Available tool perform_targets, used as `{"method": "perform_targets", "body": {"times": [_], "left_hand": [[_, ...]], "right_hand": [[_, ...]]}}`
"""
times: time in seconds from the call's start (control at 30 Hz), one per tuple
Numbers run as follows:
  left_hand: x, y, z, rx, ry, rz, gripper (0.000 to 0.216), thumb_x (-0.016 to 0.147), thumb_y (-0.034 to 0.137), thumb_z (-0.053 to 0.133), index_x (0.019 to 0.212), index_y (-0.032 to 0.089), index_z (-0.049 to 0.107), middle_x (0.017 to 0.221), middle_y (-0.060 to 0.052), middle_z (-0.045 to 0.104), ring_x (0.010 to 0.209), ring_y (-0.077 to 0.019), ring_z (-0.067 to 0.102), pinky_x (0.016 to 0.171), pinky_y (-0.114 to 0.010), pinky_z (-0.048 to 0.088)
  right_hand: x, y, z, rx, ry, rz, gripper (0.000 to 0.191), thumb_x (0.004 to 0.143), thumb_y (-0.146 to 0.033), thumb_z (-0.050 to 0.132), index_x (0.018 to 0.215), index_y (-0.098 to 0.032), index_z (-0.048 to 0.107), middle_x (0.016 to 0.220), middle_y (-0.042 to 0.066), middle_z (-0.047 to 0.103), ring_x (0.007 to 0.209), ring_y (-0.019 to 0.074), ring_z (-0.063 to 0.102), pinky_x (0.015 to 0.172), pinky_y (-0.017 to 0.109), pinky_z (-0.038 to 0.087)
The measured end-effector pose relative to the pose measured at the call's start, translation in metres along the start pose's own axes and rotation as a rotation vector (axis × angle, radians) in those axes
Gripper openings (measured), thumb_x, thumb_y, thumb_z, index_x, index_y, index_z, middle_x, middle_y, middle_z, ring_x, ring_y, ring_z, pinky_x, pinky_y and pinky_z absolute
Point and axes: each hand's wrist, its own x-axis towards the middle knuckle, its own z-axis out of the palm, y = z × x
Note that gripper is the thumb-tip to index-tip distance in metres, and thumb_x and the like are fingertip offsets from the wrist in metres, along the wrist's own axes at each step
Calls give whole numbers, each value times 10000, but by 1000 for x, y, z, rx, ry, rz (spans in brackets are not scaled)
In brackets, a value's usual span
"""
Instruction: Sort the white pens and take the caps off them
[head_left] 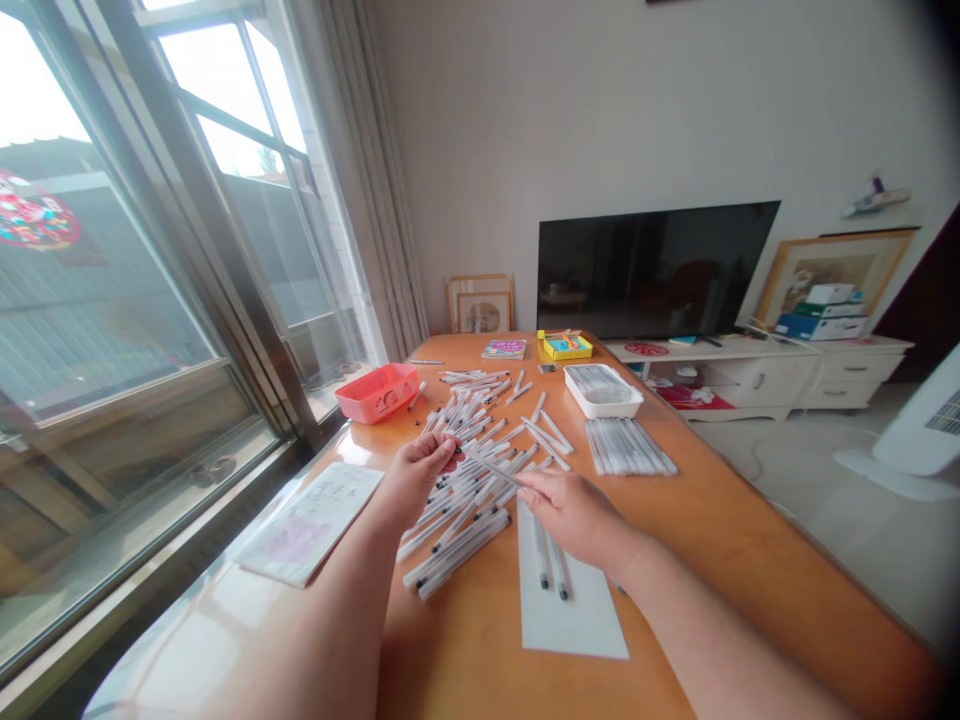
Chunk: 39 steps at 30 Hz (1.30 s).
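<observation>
Between my hands a slim grey-white pen (491, 467) slants down to the right, above the heap on the table. My left hand (426, 468) is closed in a pinch on a small black piece at the pen's far-left end, likely its cap; whether it is joined to the pen I cannot tell. Closed round the other end is my right hand (562, 505). Beneath them lies a loose pile of white pens with black ends (461, 515). A white sheet (574, 630) under my right forearm bears a few pens (559, 568).
Left of the pile are a red plastic basket (377, 395) and a paper booklet (307, 520). On the right, a white tray (602, 400) holds clear grey contents, near a neat row of pens (630, 447). A yellow box (566, 347) stands at the far end.
</observation>
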Motion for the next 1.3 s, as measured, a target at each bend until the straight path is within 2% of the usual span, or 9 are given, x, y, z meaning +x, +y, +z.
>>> {"method": "perform_targets", "body": {"times": [0.37, 0.6, 1.3], "left_hand": [[-2, 1, 1, 117, -17, 24, 343, 818, 493, 709, 925, 168, 690, 860, -49, 686, 779, -144, 619, 766, -260, 501], [-4, 3, 5, 109, -16, 65, 308, 818, 471, 732, 889, 172, 707, 803, -28, 668, 775, -141, 598, 761, -254, 461], [-6, 3, 9, 107, 2, 94, 294, 829, 451, 727, 852, 160, 695, 767, -27, 648, 736, -149, 571, 747, -276, 450]], "right_hand": [[0, -8, -3, 10, -14, -1, 322, 946, -312, 521, 1175, -284, 747, 1081, 64, 760, 985, 245, 683, 874, 337, 512], [-1, -8, -3, -33, -27, -3, 312, 960, -298, 506, 1155, -278, 748, 1005, 56, 761, 935, 223, 683, 850, 314, 498], [-1, -5, 1, -46, 5, -20, 283, 947, -285, 531, 1116, -290, 757, 985, 51, 756, 897, 220, 683, 814, 309, 496]]}}
